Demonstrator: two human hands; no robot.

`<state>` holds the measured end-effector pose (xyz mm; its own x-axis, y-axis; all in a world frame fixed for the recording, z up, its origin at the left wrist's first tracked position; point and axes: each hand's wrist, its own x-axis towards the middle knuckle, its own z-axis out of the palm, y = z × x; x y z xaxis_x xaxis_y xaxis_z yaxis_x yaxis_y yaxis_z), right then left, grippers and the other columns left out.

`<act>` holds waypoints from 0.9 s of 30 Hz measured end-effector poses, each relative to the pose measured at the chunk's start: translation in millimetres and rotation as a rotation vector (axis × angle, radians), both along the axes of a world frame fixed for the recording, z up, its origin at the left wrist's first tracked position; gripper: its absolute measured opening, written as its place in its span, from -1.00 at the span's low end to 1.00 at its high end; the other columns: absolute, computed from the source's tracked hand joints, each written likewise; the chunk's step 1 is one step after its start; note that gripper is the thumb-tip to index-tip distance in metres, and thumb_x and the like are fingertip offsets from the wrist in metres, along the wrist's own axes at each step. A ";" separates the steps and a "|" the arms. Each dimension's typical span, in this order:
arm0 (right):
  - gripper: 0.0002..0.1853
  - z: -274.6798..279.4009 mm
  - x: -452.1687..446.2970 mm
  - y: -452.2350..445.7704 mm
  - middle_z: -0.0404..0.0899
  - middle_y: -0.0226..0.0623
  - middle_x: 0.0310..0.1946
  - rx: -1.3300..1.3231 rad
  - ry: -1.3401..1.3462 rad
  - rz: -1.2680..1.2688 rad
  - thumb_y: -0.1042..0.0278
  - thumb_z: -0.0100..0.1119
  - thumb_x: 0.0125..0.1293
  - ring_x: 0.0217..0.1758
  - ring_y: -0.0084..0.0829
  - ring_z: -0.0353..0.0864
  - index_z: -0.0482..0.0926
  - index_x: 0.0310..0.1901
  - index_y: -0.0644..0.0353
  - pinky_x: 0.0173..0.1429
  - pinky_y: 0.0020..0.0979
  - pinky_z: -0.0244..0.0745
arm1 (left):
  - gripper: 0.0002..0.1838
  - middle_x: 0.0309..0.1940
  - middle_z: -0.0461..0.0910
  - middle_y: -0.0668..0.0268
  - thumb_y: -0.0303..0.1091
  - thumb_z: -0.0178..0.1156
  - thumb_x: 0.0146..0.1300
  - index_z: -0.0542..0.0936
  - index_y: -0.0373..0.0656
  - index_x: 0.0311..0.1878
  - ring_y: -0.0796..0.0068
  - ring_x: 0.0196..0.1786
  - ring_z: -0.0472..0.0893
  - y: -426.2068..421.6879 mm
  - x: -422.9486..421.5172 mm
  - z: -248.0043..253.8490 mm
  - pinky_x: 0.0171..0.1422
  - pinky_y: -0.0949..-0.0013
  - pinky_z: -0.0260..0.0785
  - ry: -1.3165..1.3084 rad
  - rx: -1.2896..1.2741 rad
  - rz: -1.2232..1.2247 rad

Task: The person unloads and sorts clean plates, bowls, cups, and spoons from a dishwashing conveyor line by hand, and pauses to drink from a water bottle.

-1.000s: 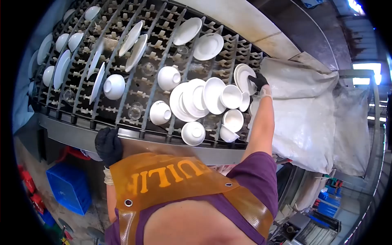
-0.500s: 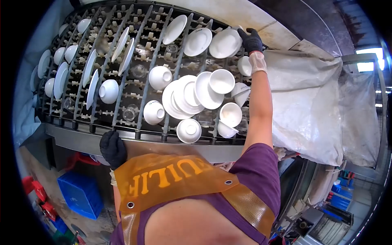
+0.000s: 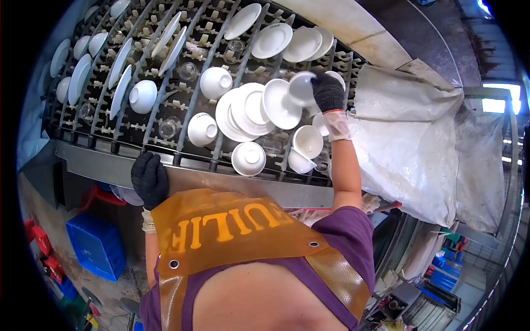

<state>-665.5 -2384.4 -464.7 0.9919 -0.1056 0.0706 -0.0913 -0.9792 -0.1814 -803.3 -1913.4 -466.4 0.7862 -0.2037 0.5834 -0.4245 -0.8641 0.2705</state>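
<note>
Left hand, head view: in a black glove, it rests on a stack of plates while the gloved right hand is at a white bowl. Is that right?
Not quite: the head view shows the black-gloved left hand at the metal front edge, away from the plates. The gloved right hand is indeed at a white bowl.

Letters [image 3: 224, 229] on apron [image 3: 232, 247] include U, L, I; mark [image 3: 274, 32] on one plate [image 3: 271, 43] illegible

The hands [image 3: 150, 181] [image 3: 329, 92] are black-gloved, the apron [image 3: 232, 234] lettered brown.
</note>
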 end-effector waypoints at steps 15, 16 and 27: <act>-0.47 -30.6 5.5 15.3 0.62 -0.07 -0.15 0.592 0.423 0.127 -0.07 0.28 0.03 -0.04 -0.17 0.58 0.58 -0.05 0.15 0.06 -0.28 0.44 | -0.73 -0.20 0.55 0.12 -0.56 0.22 -0.06 0.59 -0.25 -0.20 0.11 -0.13 0.54 -23.5 -11.1 1.9 -0.02 0.16 0.39 -0.034 -0.074 -0.012; -0.51 -35.3 14.5 4.8 0.62 -0.08 -0.18 0.547 0.254 0.174 -0.05 0.26 0.04 -0.06 -0.16 0.59 0.59 -0.09 0.15 0.04 -0.26 0.45 | -0.73 -0.20 0.55 0.12 -0.56 0.21 -0.06 0.59 -0.25 -0.20 0.11 -0.13 0.54 -24.5 -10.3 1.0 -0.03 0.16 0.38 -0.027 -0.078 -0.027; -0.60 4.9 25.4 68.3 0.57 -0.05 -0.12 0.240 0.025 0.562 -0.03 0.18 0.14 -0.04 -0.09 0.56 0.58 -0.13 0.09 0.04 -0.19 0.46 | -0.74 -0.23 0.57 0.13 -0.55 0.20 -0.06 0.61 -0.25 -0.21 0.11 -0.14 0.54 -43.9 -18.3 4.3 0.00 0.16 0.38 0.020 -0.110 -0.018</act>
<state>-640.1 -2316.0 -459.8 0.9013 0.4247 0.0856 0.4207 -0.8107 -0.4071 -821.6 -1957.3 -462.1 0.7950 -0.1535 0.5869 -0.4333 -0.8207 0.3723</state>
